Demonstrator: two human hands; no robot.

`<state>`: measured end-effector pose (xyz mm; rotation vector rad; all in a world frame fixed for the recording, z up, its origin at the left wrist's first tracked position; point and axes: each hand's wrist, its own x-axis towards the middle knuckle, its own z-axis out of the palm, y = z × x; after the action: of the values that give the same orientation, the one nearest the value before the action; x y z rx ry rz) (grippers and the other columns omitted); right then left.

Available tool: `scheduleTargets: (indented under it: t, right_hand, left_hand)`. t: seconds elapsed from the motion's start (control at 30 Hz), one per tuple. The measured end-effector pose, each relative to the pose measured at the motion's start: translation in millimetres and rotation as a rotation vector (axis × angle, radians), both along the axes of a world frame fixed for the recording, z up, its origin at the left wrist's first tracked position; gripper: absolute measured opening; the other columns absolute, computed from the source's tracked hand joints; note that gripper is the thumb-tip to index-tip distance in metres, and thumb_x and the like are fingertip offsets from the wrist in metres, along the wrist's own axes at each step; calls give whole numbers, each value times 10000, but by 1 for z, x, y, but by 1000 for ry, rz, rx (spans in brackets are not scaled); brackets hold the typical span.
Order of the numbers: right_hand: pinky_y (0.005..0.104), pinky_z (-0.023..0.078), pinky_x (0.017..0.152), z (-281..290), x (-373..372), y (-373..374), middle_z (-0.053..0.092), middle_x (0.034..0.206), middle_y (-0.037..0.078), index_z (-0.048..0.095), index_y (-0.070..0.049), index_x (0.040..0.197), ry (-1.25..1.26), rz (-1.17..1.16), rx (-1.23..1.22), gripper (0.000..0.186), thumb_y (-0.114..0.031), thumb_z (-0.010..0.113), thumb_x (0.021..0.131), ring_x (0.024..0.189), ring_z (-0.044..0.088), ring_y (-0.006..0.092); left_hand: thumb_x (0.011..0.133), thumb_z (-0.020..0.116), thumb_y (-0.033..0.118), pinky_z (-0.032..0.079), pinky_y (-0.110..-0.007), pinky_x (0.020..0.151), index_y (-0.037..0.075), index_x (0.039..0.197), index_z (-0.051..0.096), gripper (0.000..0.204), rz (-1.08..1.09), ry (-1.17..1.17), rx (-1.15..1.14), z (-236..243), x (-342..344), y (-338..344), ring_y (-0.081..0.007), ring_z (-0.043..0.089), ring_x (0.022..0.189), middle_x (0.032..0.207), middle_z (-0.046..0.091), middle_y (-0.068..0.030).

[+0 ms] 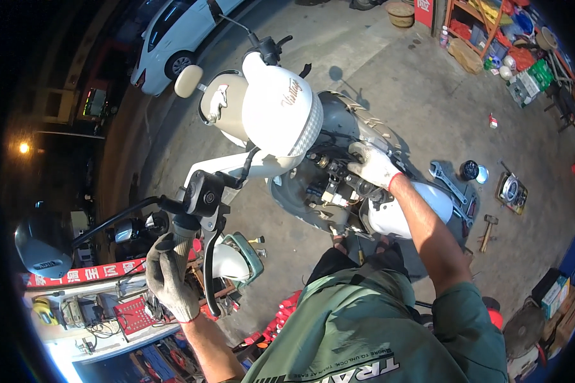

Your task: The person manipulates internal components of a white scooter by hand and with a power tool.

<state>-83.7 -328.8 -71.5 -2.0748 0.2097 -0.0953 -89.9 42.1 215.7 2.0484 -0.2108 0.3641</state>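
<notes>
A white and cream scooter stands in front of me, its headlight cowl [276, 112] at the top and its dark inner parts [335, 182] uncovered. My left hand [171, 274], in a pale knitted glove with grey fingers, is closed around the rubber handlebar grip [184, 237]. The black brake lever [211, 271] runs just beside that hand. In a similar glove with a red cuff, my right hand [372, 165] reaches into the uncovered parts below the cowl. Its fingers are bent; what they hold there is hidden. A white connector [331, 196] shows near it.
To the right on the concrete floor lie a large wrench [448, 182], a hammer [488, 233] and a tray with a round metal part [511, 193]. A tool-covered workbench [96, 319] stands at the left. A white car [172, 38] is parked behind.
</notes>
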Motion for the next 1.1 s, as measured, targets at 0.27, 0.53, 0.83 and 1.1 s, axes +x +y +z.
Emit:
scheduleTargets:
  t: [0.27, 0.53, 0.83, 1.1]
  right_hand:
    - [447, 357, 1072, 39, 11, 14, 432, 1345, 246, 453, -11, 1323, -147, -192, -160, 707, -324, 742, 758, 1270, 408, 399]
    - [397, 490, 850, 40, 52, 13, 650, 1033, 205, 555, -5, 1217, -51, 88, 32, 511, -179, 658, 748, 964, 622, 309]
    - [441, 473, 862, 39, 31, 28, 603, 989, 269, 588, 69, 926, -42, -45, 135, 350, -192, 682, 713, 984, 586, 402]
    - [448, 456, 908, 25, 31, 37, 602, 1054, 261, 596, 59, 1057, -247, -106, 48, 396, -196, 656, 759, 1030, 571, 402]
  left_hand:
    - [986, 488, 214, 448, -304, 913, -34, 1132, 588, 305, 19, 7, 32, -8, 9, 14, -162, 577, 997, 1082, 619, -106]
    - [992, 483, 276, 467, -307, 897, -9, 1131, 590, 334, -5, 78, 0, -20, 27, 34, -156, 577, 991, 1073, 615, -83]
    - [986, 481, 277, 436, -312, 902, -4, 1150, 593, 344, 14, 105, -22, -31, 39, 58, -154, 566, 993, 1089, 614, -77]
    - [980, 491, 280, 449, -316, 900, -14, 1159, 588, 357, -16, 94, -6, -30, 40, 58, -161, 579, 995, 1084, 624, -86]
